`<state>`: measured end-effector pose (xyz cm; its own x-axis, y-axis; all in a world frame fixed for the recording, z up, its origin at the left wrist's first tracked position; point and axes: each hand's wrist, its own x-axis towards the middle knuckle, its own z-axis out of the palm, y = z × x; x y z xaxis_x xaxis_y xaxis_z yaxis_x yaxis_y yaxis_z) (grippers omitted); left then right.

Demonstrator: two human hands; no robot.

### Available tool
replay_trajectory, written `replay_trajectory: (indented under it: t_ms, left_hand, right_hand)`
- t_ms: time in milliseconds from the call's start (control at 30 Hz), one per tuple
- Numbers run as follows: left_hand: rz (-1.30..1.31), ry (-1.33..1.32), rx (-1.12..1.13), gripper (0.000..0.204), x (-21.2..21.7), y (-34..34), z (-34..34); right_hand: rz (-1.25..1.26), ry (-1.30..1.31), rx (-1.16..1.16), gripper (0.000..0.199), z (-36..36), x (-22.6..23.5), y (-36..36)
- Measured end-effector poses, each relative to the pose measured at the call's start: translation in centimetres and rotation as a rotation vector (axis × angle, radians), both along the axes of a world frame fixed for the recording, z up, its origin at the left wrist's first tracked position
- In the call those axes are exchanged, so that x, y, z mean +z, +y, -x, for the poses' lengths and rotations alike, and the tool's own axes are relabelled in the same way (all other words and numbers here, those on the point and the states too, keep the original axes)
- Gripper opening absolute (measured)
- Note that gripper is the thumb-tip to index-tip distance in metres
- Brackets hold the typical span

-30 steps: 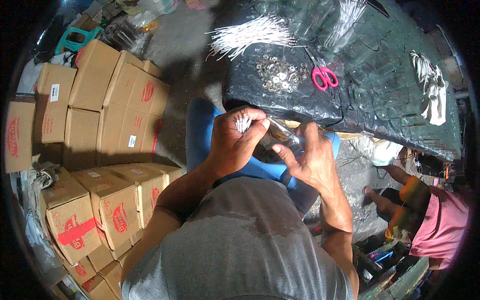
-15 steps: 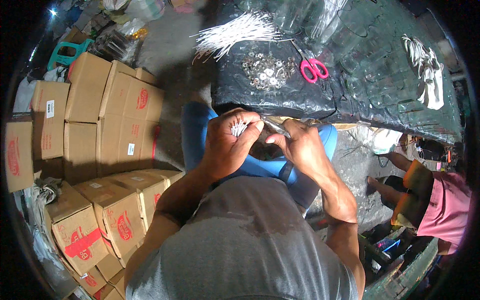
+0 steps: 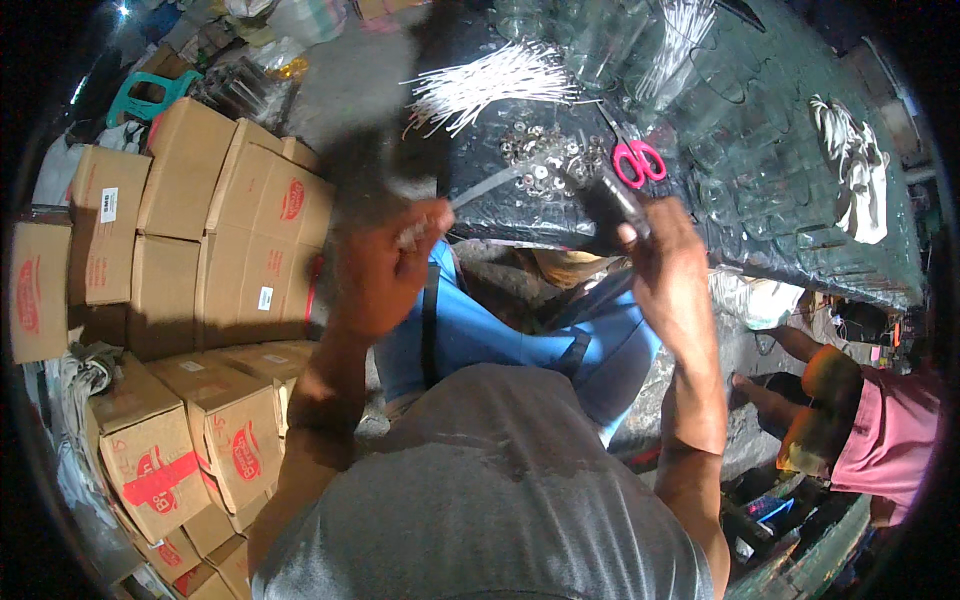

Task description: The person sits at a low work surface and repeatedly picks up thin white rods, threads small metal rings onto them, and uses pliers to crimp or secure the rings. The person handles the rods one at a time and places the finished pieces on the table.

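Observation:
My left hand (image 3: 385,265) is closed round a small bunch of white cords, blurred by motion, left of the table's near edge. From its fingertips one white cord (image 3: 485,186) stretches up toward the table. My right hand (image 3: 668,262) grips a metal tool (image 3: 622,205) that looks like pliers, its jaws smeared by motion and pointing at the small metal discs (image 3: 545,178). These round discs lie heaped on the black table covering. Behind them is a pile of white cords (image 3: 490,85). Pink-handled scissors (image 3: 638,160) lie just beyond my right hand.
Clear glass jars (image 3: 735,135) crowd the table's right side, with a white cloth bundle (image 3: 850,170) farther right. Cardboard boxes (image 3: 180,190) are stacked at my left, and a teal stool (image 3: 150,97) stands behind them. A person in pink (image 3: 890,430) is at the right.
My hands have parted: the left went left, the right moved right and up with the tool toward the discs. A single cord now stretches out from my left hand.

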<state>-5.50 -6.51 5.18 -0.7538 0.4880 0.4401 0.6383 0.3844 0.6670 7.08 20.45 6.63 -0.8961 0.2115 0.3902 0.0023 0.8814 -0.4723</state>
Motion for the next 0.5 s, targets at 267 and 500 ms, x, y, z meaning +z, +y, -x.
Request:
replay_trajectory:
  t_ms: [267,500]
  left_hand:
    - [0.162,0.350,0.059,0.025,2.2,5.0,10.6]
    - [-0.620,-0.964,-0.210,0.019,3.5,2.2,6.2]
  right_hand:
    - [0.008,-0.019,-0.017,0.022,3.0,2.5,2.3]
    - [-0.245,-0.148,-0.003,0.019,7.9,1.1,3.2]
